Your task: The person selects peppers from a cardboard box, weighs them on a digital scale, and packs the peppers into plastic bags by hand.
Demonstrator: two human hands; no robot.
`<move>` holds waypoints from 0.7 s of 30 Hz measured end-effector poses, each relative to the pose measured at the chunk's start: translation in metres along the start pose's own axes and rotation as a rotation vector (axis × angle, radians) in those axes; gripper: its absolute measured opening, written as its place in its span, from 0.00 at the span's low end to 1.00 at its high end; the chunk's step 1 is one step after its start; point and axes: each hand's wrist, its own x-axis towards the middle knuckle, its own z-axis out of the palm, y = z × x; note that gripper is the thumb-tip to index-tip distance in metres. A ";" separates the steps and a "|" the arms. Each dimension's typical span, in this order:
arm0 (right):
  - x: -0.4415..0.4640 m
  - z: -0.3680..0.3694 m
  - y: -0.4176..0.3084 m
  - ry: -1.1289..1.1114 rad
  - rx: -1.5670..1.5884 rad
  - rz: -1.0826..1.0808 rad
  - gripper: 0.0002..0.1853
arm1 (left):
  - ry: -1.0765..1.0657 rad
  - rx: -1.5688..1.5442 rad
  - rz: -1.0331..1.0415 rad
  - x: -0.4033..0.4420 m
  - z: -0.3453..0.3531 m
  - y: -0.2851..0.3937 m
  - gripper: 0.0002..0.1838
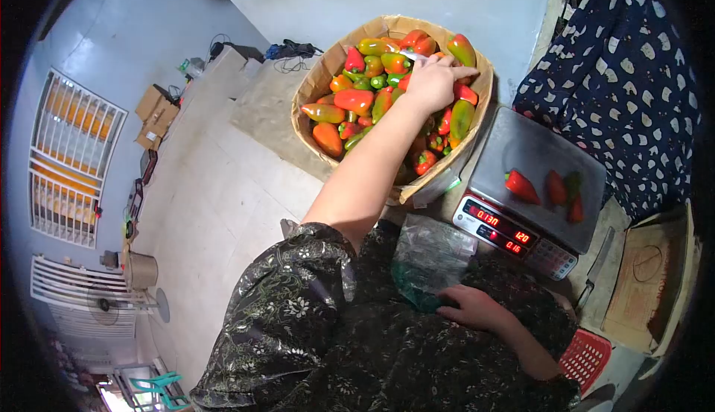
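My left hand [433,83] reaches over the bell peppers [354,100] in a large paper-lined basket [304,132]. Its thumb stretches out to the right, apart from the fingers, whose tips are among the peppers. A pale strip, too unclear to name, shows by those fingertips. Low over my lap, my right hand [477,309] pinches the edge of a clear, greenish plastic bag [433,252]. On the metal plate of a digital scale [491,132] lie a bright red pepper [521,187] and several darker peppers [555,187]. The scale's red digits are lit.
A knife [596,267] lies right of the scale, beside an open cardboard box [637,285]. Below is a red perforated basket [586,360]. Dark patterned cloth [618,92] hangs at the upper right. Boxes [156,118] line the far wall.
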 end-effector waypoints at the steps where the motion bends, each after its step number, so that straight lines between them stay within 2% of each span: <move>1: -0.001 0.000 0.000 0.002 0.026 0.020 0.26 | 0.043 0.069 -0.008 0.000 0.004 -0.001 0.23; 4: -0.002 -0.003 0.000 0.018 0.073 0.043 0.25 | -0.274 0.268 -0.071 0.000 0.005 0.009 0.22; 6: -0.001 -0.002 0.007 0.042 0.072 0.010 0.22 | -0.220 0.290 -0.056 0.000 0.018 0.009 0.20; 8: 0.000 -0.002 0.008 0.012 0.044 0.001 0.25 | -0.226 0.261 -0.030 -0.001 0.015 0.008 0.18; 11: -0.001 -0.005 0.006 -0.007 0.056 0.008 0.26 | -0.125 0.266 -0.025 -0.003 0.015 0.007 0.18; 12: -0.001 -0.005 0.005 -0.010 0.069 0.013 0.27 | -0.123 0.223 -0.045 -0.005 0.009 0.008 0.20; 15: 0.002 -0.001 0.013 0.003 0.077 -0.023 0.27 | -0.073 0.005 -0.102 -0.013 -0.018 0.015 0.18; 18: 0.005 0.003 0.020 0.002 0.087 -0.012 0.26 | 0.044 -0.652 -0.138 -0.010 -0.037 0.000 0.16; 19: 0.003 -0.001 0.017 -0.004 0.100 0.019 0.26 | 0.308 -0.655 -0.156 -0.012 -0.044 -0.007 0.16; 20: 0.001 -0.005 0.009 -0.010 0.117 0.052 0.26 | 0.445 -0.598 -0.231 -0.015 -0.059 -0.022 0.14; 21: -0.001 -0.006 0.004 -0.020 0.138 0.084 0.26 | 0.681 -0.350 -0.307 -0.019 -0.056 -0.049 0.13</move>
